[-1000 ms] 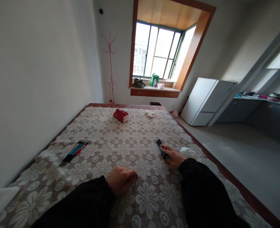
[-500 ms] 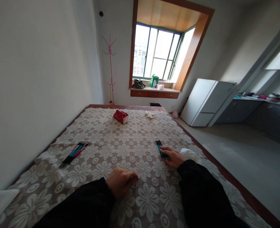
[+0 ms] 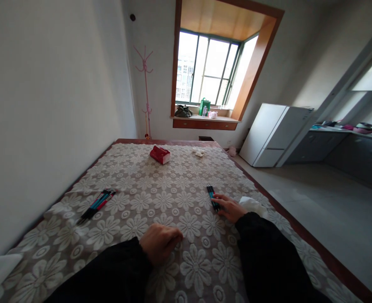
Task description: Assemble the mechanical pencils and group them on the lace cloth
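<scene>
A small group of pens (image 3: 211,197) in black, teal and red lies side by side on the flowered lace tablecloth (image 3: 164,198). My right hand (image 3: 230,209) rests at their right side, its fingers closed over the barrels. Nearer to me, my left hand (image 3: 161,242) is curled into a loose fist on the cloth, thumb side up, and no object shows in it. Further left lies a second bundle of pens (image 3: 97,205) with the same colours, set at a slant and touched by neither hand.
A red tissue pack (image 3: 160,155) and crumpled white tissue (image 3: 197,153) lie toward the table's far end. White plastic (image 3: 253,206) sits beside my right wrist, and a white sheet (image 3: 1,269) at the near left corner. A wall (image 3: 62,92) borders the left side; a fridge (image 3: 264,134) stands beyond.
Almost nothing differs. Both hands and the pens keep their places, and the view has shifted very slightly.
</scene>
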The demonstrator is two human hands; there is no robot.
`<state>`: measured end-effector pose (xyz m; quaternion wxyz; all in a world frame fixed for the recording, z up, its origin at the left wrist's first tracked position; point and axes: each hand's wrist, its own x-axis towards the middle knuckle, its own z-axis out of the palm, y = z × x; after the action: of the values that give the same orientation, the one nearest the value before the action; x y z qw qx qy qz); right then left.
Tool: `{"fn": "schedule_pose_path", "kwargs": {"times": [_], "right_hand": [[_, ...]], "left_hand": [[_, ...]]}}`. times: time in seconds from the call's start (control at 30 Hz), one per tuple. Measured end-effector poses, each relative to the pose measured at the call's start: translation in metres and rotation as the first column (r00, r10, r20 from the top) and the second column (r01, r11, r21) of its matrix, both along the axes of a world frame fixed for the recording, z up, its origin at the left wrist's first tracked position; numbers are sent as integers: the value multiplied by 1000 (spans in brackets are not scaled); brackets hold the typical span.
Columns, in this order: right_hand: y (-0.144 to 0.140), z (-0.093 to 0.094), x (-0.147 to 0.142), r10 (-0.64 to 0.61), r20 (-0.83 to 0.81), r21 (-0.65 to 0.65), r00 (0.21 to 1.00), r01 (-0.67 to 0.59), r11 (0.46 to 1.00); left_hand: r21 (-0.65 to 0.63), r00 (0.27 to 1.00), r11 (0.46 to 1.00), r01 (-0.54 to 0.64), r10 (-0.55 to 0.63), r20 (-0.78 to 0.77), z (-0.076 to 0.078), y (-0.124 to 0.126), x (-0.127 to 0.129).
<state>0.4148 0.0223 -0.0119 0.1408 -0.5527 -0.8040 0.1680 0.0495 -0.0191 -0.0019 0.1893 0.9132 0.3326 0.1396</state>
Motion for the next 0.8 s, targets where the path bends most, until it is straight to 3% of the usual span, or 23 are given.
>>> {"fn": "schedule_pose_path", "kwargs": {"times": [0.53,0.8], "right_hand": [[1,-9,6,64,-26,26,998,-63,998],[-2,-3,2,40,-47,16,998,-39,999]], "left_hand": [[-4,1000,1000,5,-5,-4,1,-1,0],[-7,1000,1000,6,-7,-11,2,-2,-1]]}}
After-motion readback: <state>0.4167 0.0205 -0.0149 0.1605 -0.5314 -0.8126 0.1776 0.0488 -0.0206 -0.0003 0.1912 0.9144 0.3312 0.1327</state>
